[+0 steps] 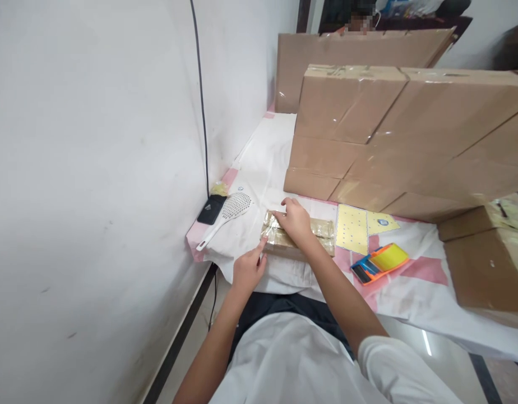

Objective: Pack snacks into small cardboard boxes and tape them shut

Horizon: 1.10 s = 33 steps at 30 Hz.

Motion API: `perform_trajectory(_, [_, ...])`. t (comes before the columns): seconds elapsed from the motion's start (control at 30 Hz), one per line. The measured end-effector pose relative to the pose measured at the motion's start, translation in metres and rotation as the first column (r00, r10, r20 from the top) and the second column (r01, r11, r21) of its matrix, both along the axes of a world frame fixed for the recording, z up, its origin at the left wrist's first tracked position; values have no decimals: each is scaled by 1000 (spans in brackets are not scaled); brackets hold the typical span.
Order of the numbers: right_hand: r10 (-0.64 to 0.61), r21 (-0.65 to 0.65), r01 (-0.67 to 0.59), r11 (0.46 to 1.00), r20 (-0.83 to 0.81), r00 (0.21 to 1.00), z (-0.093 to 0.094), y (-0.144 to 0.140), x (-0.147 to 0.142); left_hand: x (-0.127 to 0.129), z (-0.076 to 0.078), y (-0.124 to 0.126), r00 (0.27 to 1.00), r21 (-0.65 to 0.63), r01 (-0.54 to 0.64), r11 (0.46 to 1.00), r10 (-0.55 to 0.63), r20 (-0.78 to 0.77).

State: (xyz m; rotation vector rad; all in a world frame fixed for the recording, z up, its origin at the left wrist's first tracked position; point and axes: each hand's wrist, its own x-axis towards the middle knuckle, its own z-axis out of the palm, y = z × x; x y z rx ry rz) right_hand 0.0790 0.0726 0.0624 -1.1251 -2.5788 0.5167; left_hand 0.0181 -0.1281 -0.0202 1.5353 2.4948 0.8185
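Note:
A small cardboard box (281, 238) wrapped in shiny clear tape lies on the cloth-covered table in front of me. My right hand (296, 223) rests over its top near the left end, with the thumb and index finger apart. Its other fingers are partly hidden. My left hand (247, 270) is at the box's near left corner, index finger stretched out and its tip touching or very close to the taped edge. The thumb of that hand stands apart from the index finger.
Left of the box lie a white slotted skimmer (225, 217) and a black phone-like object (212, 209) by the wall. To the right are yellow paper pieces (352, 229) and an orange, blue and yellow case (380, 264). Large cardboard boxes (393, 134) stand behind; a person (362, 17) is beyond.

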Motion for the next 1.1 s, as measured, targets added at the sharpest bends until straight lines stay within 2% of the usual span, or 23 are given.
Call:
perform_trajectory(0.17, [3, 86, -7, 996, 46, 999, -3, -6, 2, 10, -12, -4, 1000, -9, -21, 1000, 21, -1])
perform_trajectory(0.33, [12, 109, -23, 994, 104, 994, -2, -6, -1, 16, -29, -3, 999, -106, -17, 994, 22, 47])
perform_trajectory(0.5, [35, 121, -46, 992, 93, 995, -3, -5, 1, 21, -52, -1, 997, -176, 45, 983, -34, 62])
perform_trajectory(0.57, [46, 124, -56, 991, 80, 996, -5, -5, 2, 21, -58, -3, 997, -94, 68, 993, -64, 42])
perform_trajectory(0.63, [47, 124, -56, 991, 76, 996, -5, -5, 3, 20, -57, -6, 994, 123, 104, 987, -99, -46])
perform_trajectory(0.67, [46, 122, -55, 991, 77, 996, -6, -5, 3, 19, -54, -7, 988, 260, 135, 956, -109, -113])
perform_trajectory(0.73, [41, 121, -51, 991, 81, 996, -6, -5, 3, 14, -39, -5, 963, 489, 211, 847, -93, -253])
perform_trajectory(0.8, [40, 126, -50, 991, 80, 996, -7, -5, 2, 8, -20, 5, 935, 615, 254, 747, -26, -355])
perform_trajectory(0.87, [46, 134, -55, 989, 72, 996, -9, -4, 3, 2, -5, 22, 921, 655, 236, 718, 49, -386])
perform_trajectory(0.93, [55, 141, -63, 988, 61, 997, -10, -4, 3, -3, 0, 41, 923, 637, 206, 743, 69, -378])
perform_trajectory(1.0, [67, 150, -73, 986, 47, 997, -12, -5, 4, -7, -7, 58, 938, 607, 200, 769, 29, -346])
perform_trajectory(1.1, [87, 169, -91, 981, 28, 996, -13, -6, 5, -8, -30, 71, 976, 640, 163, 751, -30, -214])
